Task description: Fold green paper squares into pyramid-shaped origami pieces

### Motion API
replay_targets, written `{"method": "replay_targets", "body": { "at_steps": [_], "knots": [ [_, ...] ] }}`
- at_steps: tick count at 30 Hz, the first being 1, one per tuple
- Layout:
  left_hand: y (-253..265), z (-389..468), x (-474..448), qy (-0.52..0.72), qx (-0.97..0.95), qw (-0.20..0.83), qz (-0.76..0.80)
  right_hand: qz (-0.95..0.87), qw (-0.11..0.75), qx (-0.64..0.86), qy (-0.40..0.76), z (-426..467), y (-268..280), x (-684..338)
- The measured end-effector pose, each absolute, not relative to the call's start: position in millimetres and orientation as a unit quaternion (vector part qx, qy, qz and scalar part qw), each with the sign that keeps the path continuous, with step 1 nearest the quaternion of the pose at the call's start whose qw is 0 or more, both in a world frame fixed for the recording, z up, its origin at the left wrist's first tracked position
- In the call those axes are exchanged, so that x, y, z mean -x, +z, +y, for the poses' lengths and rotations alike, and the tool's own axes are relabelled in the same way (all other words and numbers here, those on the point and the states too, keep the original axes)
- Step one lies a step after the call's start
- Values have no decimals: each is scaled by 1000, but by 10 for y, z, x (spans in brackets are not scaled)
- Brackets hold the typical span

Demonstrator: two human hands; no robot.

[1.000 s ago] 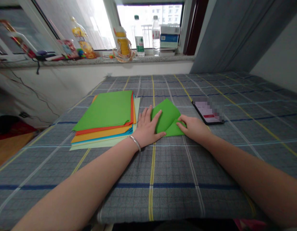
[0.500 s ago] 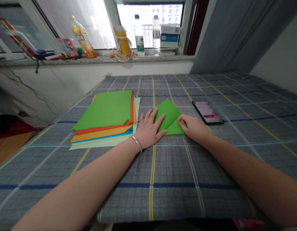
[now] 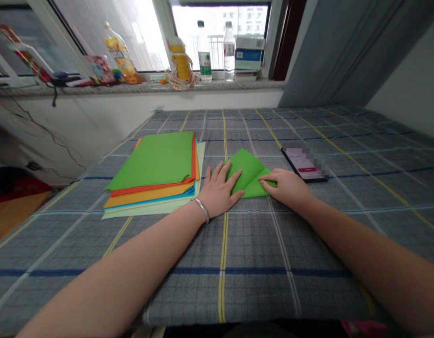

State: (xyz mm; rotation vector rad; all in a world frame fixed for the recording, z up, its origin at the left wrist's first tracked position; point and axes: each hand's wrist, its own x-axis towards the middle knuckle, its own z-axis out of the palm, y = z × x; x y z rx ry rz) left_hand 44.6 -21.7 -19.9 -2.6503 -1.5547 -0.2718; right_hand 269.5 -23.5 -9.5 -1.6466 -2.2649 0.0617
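A folded sheet of green paper [image 3: 245, 164] lies on the checked cloth in front of me, with a crease running across it. My left hand [image 3: 218, 188] rests flat on its left part, fingers spread, a silver bangle on the wrist. At the paper's right corner my right hand [image 3: 283, 184] pinches the edge between thumb and fingers. That corner is partly hidden behind the fingers. Just left of my left hand sits a stack of coloured paper [image 3: 153, 159], green on top with red, orange, blue and pale green sheets beneath.
A phone [image 3: 304, 164] with a lit screen lies beyond my right hand. The checked tablecloth [image 3: 188, 295] spreads over the table. On the windowsill [image 3: 146, 88] stand bottles, a yellow cup [image 3: 181, 63] and boxes [image 3: 249, 54]. A grey curtain [image 3: 336, 51] hangs at the right.
My right hand has shifted its pinch, and the paper's right corner now lifts a little beside its fingers. The paper's top point sits slightly lower. My left hand has stayed in place.
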Motion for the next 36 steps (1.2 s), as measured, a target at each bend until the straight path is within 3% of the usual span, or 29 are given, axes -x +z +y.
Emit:
{"method": "replay_targets", "body": {
  "at_steps": [15, 25, 36],
  "knots": [
    [-176, -218, -459, -63, 856, 17, -513, -800, 106, 590, -31, -309, -45, -2621],
    [12, -82, -256, 27, 877, -59, -477, -798, 99, 594, -25, -307, -44, -2624],
    [-64, -162, -403, -121, 888, -41, -442, -809, 87, 581, -20, -314, -44, -2629]
  ]
}}
